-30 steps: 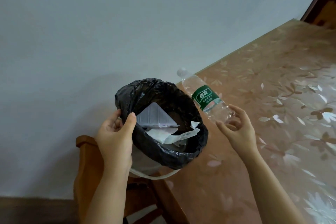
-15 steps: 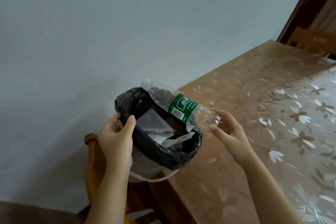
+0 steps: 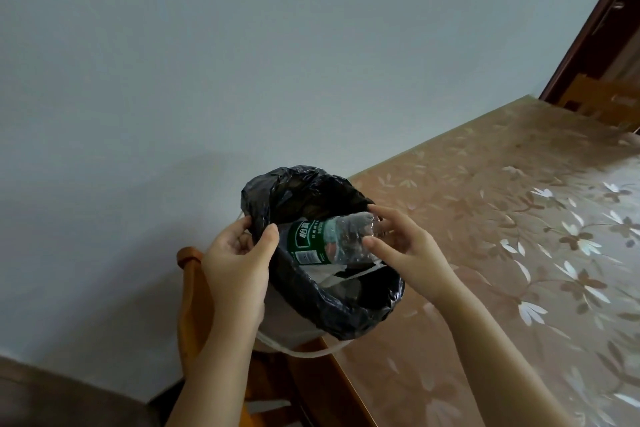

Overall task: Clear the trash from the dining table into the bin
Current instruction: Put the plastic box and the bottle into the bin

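Fingers of the right hand (image 3: 401, 243) pinch the water bottle (image 3: 332, 239) base inside the bin (image 3: 363, 319) mouth, while left hand (image 3: 239, 253) fingers clamp the black liner (image 3: 266, 198) rim.

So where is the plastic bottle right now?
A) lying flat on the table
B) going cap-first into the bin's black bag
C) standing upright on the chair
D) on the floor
B: the bottle points down into the black-lined bin, its base in the right hand.

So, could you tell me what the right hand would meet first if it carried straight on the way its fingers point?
The right hand already touches the plastic bottle; beyond that, probably the bin liner near the left hand, though depth is unclear.
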Demonstrator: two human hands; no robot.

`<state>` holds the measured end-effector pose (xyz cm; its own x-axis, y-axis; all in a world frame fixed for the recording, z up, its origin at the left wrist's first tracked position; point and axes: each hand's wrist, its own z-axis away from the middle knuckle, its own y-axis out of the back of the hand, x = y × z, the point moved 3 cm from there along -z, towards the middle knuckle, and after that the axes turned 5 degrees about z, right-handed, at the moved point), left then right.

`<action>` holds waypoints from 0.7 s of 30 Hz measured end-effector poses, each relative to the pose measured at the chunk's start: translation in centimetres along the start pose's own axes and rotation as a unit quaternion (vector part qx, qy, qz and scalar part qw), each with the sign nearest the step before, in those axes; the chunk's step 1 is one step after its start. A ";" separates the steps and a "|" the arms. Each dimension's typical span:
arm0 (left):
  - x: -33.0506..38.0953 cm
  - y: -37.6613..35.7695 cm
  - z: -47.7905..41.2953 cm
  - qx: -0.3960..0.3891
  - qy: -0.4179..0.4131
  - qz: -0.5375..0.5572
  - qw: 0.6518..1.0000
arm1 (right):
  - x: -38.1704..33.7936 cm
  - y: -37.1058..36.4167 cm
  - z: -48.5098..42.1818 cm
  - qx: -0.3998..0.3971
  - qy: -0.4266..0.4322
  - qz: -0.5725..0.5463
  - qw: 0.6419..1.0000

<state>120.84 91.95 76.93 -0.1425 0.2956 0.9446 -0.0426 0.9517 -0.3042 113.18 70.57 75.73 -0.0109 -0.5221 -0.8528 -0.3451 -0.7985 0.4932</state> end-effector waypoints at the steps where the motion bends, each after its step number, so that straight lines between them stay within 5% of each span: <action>1: 0.1 0.0 0.2 -0.003 -0.002 0.004 1.000 | -0.3 -0.2 -0.1 0.002 -0.003 0.007 1.000; 12: 0.7 1.5 2.1 0.023 0.002 0.013 1.000 | -1.2 -0.3 2.8 -0.082 -0.004 0.202 0.976; 21: 1.4 1.4 5.4 -0.020 0.014 0.026 0.999 | -0.4 2.3 9.2 0.129 -0.054 0.278 0.950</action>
<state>115.21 93.19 77.13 -0.1157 0.3457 0.9312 0.0043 0.9377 -0.3475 103.79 71.71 75.57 -0.3509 -0.7967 -0.4921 -0.4753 -0.3013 0.8266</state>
